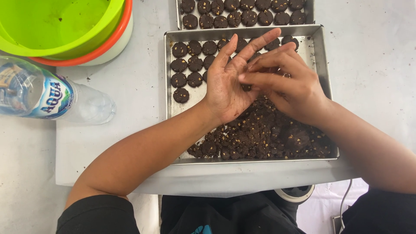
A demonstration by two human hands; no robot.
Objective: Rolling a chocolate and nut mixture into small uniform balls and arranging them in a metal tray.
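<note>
Dark dough (264,134) fills the near end of the metal tray (323,56). Above it, the left hand (227,82) lies open, fingers straight. The right hand (288,82) has its fingers pressed together, rolling a dough ball (246,87) on that palm.

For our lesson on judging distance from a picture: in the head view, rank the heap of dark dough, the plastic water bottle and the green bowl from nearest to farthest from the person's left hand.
1. Heap of dark dough: in the near tray, just below the left hand.
2. Plastic water bottle: lying on its side, far left.
3. Green bowl: top left corner, stacked in an orange one.
</note>
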